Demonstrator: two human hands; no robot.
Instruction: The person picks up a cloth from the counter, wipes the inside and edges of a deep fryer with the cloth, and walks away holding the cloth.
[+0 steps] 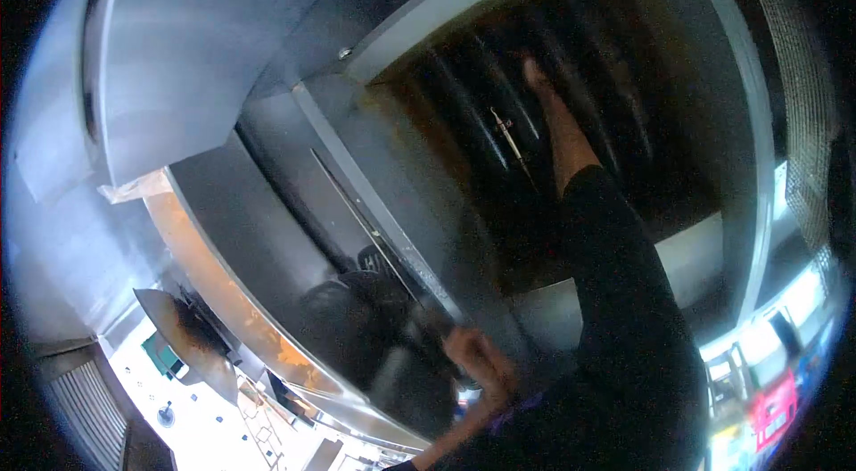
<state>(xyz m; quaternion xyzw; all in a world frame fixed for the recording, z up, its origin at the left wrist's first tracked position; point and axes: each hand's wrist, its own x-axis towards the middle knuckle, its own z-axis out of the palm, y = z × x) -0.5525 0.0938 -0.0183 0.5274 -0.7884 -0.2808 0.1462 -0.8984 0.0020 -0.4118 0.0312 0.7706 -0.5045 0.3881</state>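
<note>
Dark sleeve (624, 293), right hand (535, 77) dim in shadow (can't tell fingers' state), left hand (481, 362), fingers curled, near metal edge (406, 248)

Through the fisheye I see the dark recess (624, 150) sunk in grainy shadow, white glare below it at both lower corners, and curved, blurring edges fading to black.

Brushed metal panels (196, 34), dark ribbed recess (642, 114), slatted grille (86, 409), bright white light lower left
</note>
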